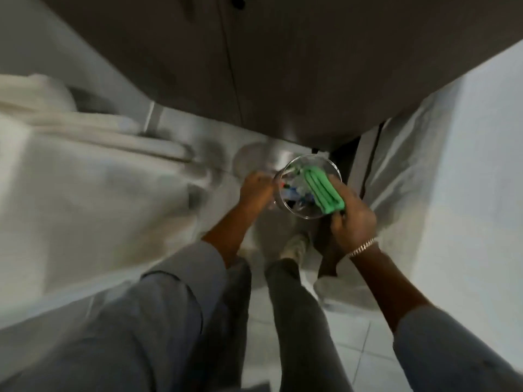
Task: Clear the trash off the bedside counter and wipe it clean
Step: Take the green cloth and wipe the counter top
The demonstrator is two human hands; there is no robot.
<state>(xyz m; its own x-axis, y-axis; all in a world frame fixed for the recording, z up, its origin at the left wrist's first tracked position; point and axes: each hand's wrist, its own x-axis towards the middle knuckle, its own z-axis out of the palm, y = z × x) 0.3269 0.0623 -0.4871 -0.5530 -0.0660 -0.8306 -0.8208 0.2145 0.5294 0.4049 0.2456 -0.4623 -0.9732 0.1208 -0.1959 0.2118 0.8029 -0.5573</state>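
Between two beds, both hands [257, 190] [352, 219] hold a clear bin [294, 206].

No readable text, label or number anywhere; frame motion-blurred; coloured scraps in clear container [307, 188] illegible

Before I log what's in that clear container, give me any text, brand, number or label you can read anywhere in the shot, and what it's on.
None can be read.
Clear container: the small items inside show red and blue patches, possibly packaging, too blurred to read.
Green cloth, held over the rim by the right hand: no print visible.
Left hand at the container's side: nothing legible near it.
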